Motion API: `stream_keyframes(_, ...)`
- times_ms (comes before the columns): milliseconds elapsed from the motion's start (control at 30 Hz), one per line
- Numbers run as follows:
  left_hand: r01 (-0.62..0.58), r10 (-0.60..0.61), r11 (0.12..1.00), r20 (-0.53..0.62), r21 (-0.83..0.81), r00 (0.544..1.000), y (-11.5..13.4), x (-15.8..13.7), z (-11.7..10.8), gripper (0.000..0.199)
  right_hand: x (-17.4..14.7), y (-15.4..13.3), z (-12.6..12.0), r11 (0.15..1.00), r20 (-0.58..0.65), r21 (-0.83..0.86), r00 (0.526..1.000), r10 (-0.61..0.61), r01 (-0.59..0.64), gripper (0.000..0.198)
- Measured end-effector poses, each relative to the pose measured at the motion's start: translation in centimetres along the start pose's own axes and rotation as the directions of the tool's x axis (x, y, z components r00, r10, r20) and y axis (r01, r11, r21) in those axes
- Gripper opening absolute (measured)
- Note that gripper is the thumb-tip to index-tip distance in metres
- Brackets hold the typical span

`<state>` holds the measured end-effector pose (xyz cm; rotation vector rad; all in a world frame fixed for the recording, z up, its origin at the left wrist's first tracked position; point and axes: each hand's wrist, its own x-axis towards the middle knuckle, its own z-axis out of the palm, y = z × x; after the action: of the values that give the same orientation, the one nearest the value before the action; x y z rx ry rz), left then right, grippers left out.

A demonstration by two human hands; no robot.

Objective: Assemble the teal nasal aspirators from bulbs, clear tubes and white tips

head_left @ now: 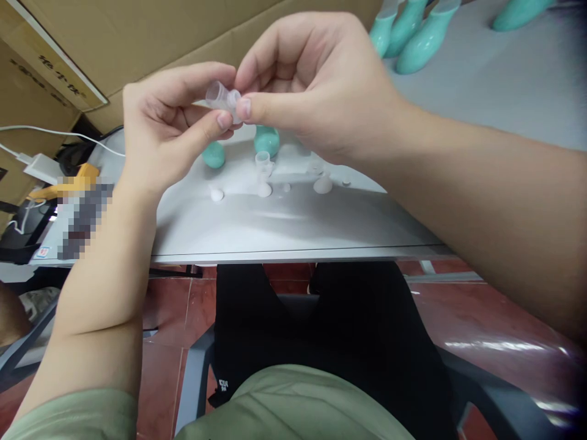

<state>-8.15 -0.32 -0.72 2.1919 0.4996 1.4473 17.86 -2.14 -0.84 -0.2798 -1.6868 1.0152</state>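
Note:
Above the table, my left hand (178,116) pinches a small clear plastic cup-shaped piece (216,95) between thumb and fingers. My right hand (302,85) meets it from the other side, its thumb and forefinger closed on the narrow end of the translucent part (233,98). Whether this is one piece or two joined pieces I cannot tell. On the table below lie small translucent plastic parts: a cup-shaped piece (263,159), a cone-shaped piece (323,184) and a white round piece (217,194). Behind my hands are two turquoise rounded bodies (266,142), partly hidden.
Several turquoise bulb-shaped bodies (419,46) with clear tops lie at the back right of the grey table (293,232). Cardboard (151,30) stands along the back. On the left are a white adapter with cable (43,168) and a yellow object (85,177).

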Motion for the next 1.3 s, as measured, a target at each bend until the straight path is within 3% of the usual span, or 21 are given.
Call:
stream_keyframes(67,-0.023,0.026,0.999,-0.079,0.040,0.997,1.2,-0.4,0.5,0.038,-0.2,0.1,0.0,1.000,0.000,-0.029,1.000,-0.005,0.005,0.047)
stream_keyframes(133,-0.041,0.042,0.999,-0.071,0.023,0.997,1.4,-0.4,0.7,0.041,-0.3,0.5,0.0,0.999,0.008,-0.048,1.000,-0.007,0.007,0.043)
stream_keyframes(200,0.076,-0.076,0.997,-0.110,-0.008,0.991,1.4,0.2,1.0,0.056,-0.2,1.2,-0.1,0.996,0.023,-0.027,0.996,-0.088,0.089,0.042)
stream_keyframes(300,0.290,-0.306,0.952,-0.258,-0.102,0.916,2.1,1.1,2.7,0.067,-0.1,2.0,-0.5,0.965,0.053,-0.022,0.965,-0.258,0.260,0.035)
stream_keyframes(400,0.290,-0.332,0.938,-0.255,-0.188,0.908,4.3,1.2,5.7,0.073,-0.3,1.6,-1.2,0.927,0.068,-0.230,0.955,-0.290,0.298,0.016)
stream_keyframes(500,0.287,-0.339,0.926,-0.208,-0.244,0.918,6.3,0.7,7.4,0.082,-0.8,0.1,-1.7,0.842,0.095,-0.487,0.972,-0.213,0.232,0.009)
stream_keyframes(633,0.312,-0.369,0.899,-0.151,-0.307,0.917,5.7,-0.3,5.3,0.081,-1.1,-1.0,-1.7,0.778,0.109,-0.609,0.988,-0.109,0.153,0.012)
stream_keyframes(767,0.469,-0.480,0.855,0.005,-0.223,0.877,2.4,-1.0,1.5,0.053,-0.9,-0.2,-1.3,0.776,0.088,-0.600,0.980,-0.177,0.194,0.023)
stream_keyframes(867,0.455,-0.462,0.874,-0.002,-0.168,0.887,1.4,-1.1,0.6,0.047,-0.9,-0.1,-1.2,0.776,0.078,-0.593,0.974,-0.211,0.216,0.028)
stream_keyframes(967,0.453,-0.457,0.888,-0.049,-0.078,0.888,3.3,-0.5,1.3,0.031,-0.9,-0.8,-1.3,0.747,0.111,-0.637,0.982,-0.154,0.189,0.022)
stream_keyframes(1100,0.594,-0.594,0.805,-0.036,-0.006,0.804,6.8,0.6,2.5,0.022,-0.9,-1.4,-1.2,0.728,0.123,-0.660,0.983,-0.139,0.186,0.021)
stream_keyframes(1300,0.604,-0.605,0.796,-0.060,-0.021,0.794,7.2,1.0,2.7,0.019,-0.9,-0.3,-1.4,0.723,0.147,-0.642,0.966,-0.214,0.258,0.025)
